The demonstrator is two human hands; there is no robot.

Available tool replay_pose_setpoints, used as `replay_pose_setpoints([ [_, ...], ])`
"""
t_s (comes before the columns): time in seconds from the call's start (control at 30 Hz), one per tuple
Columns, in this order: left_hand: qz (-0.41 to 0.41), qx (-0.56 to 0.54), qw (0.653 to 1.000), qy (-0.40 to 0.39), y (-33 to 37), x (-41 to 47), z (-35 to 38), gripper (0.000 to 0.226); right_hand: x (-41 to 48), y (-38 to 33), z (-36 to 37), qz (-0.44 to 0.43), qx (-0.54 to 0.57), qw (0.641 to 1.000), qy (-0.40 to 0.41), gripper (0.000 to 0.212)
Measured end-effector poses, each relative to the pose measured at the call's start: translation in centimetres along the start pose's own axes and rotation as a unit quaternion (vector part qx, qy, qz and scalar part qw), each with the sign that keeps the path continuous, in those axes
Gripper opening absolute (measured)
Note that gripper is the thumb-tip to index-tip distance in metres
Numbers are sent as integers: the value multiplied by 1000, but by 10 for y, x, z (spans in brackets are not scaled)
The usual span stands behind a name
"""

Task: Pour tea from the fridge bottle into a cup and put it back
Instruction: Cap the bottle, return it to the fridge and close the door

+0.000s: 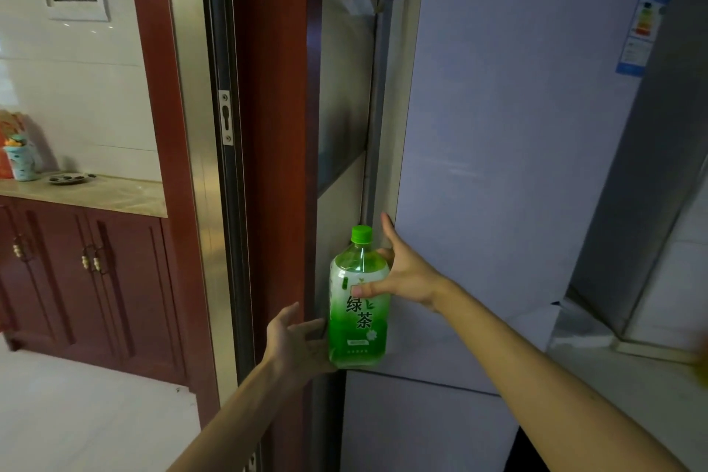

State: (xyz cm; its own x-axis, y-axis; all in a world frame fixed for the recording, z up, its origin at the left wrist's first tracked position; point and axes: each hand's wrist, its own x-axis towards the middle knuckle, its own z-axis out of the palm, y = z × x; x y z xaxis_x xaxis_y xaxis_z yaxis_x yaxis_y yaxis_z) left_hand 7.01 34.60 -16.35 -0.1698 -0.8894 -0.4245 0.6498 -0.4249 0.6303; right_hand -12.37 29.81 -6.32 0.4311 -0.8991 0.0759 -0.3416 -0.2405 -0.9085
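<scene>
Capped green tea bottle (358, 303) upright before closed fridge door (517, 146). Right hand (406, 276) clasps upper label, thumb across front; left hand (295, 337), fingers relaxed, props base. Probably heavy, thin-walled, perhaps slick: hold mid-body, support underneath.

the bottle (358, 318) is clear plastic, the fridge door (498, 146) smooth, the cabinet (122, 280) glossy wood.

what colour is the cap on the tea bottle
The cap is bright green, head view.
</scene>
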Motion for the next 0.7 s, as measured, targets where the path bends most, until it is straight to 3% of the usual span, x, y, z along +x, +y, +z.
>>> replay_pose_setpoints([
  [0.43, 0, -36, 999, -31, -45, -79, 24, 77, -95, -17, -11, -15, 19, 999, 26, 131],
  [0.7, 13, -65, 996, -55, -90, -121, 21, 79, -140, -25, -12, 19, 6, 1000, 13, 142],
])
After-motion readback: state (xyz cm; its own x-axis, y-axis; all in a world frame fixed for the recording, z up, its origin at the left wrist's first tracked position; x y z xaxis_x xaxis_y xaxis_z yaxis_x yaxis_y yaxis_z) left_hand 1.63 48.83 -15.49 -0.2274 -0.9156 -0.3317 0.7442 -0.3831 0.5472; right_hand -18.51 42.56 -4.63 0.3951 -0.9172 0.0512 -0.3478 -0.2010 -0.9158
